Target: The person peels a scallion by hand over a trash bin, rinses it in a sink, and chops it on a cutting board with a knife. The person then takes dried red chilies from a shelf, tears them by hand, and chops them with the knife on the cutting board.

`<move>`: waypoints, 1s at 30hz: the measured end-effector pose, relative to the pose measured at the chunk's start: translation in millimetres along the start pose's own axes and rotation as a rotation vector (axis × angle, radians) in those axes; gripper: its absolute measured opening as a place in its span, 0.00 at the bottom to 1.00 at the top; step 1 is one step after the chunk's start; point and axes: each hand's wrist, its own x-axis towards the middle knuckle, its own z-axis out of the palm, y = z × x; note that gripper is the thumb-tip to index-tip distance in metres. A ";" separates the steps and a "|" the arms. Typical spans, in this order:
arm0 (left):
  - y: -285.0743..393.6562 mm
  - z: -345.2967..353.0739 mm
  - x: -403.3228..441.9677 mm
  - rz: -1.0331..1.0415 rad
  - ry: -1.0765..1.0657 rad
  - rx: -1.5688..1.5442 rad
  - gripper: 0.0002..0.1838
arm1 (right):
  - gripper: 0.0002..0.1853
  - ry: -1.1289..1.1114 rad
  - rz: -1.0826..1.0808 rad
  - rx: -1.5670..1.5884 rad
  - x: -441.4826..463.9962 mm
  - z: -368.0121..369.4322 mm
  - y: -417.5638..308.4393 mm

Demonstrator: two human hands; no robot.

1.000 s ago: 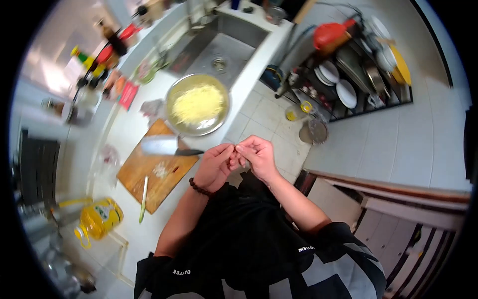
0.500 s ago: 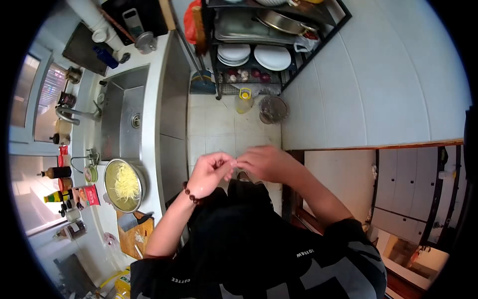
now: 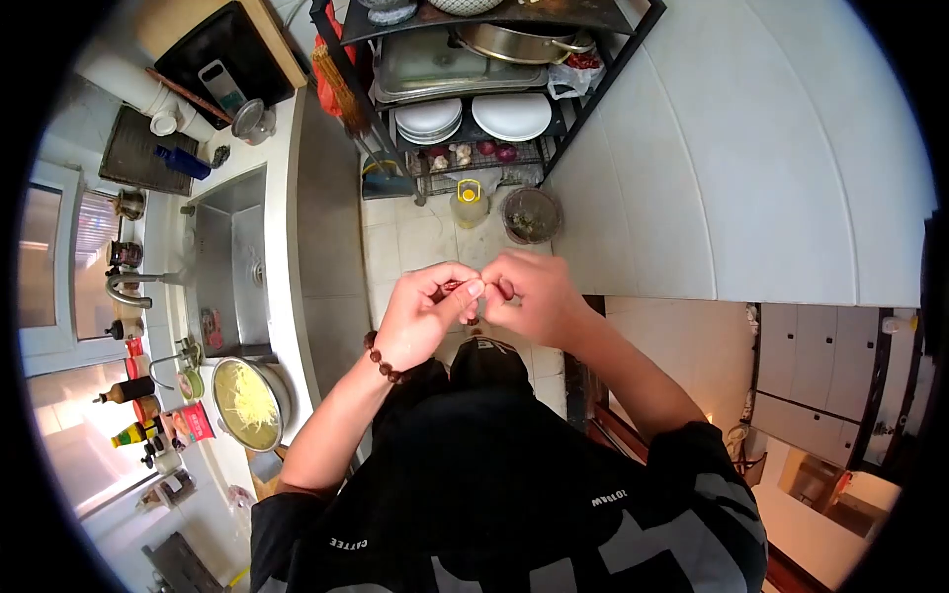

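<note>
My left hand (image 3: 428,314), with a beaded bracelet (image 3: 384,360) at its wrist, is held up in front of my body with thumb and fingers pinched together. Its fingertips meet those of my right hand (image 3: 539,296), which is closed in a pinch too. Dark red bits show between the fingers of both hands, too small and covered to name. To the left, on the counter, stands a metal bowl (image 3: 281,400) of pale shredded strips (image 3: 249,397) in liquid, apart from both hands.
A steel sink (image 3: 229,259) is set in the left counter (image 3: 282,198). Bottles and a red packet (image 3: 191,423) line the window side. Ahead, a black rack (image 3: 593,99) holds plates (image 3: 511,117) and pans. A bin (image 3: 531,214) and a yellow-capped jug (image 3: 470,205) stand on the floor.
Both hands have risen slightly, still fingertip to fingertip, and dark red bits now show in them. The view has shifted, so the rack and sink appear further left.
</note>
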 end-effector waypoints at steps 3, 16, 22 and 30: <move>-16.0 -3.7 9.4 0.010 -0.036 -0.273 0.10 | 0.02 -0.068 0.294 0.341 2.8 1.2 7.6; -57.5 -21.3 16.2 -0.145 0.209 -0.494 0.08 | 0.09 0.193 0.592 0.501 -40.3 17.9 165.7; -81.5 -8.9 14.5 -0.193 0.293 -0.513 0.08 | 0.16 0.187 0.610 -0.031 -41.7 -5.3 277.0; -96.6 -10.1 -3.9 -0.223 0.408 -0.466 0.12 | 0.14 0.128 0.741 -0.413 -70.2 -8.3 358.7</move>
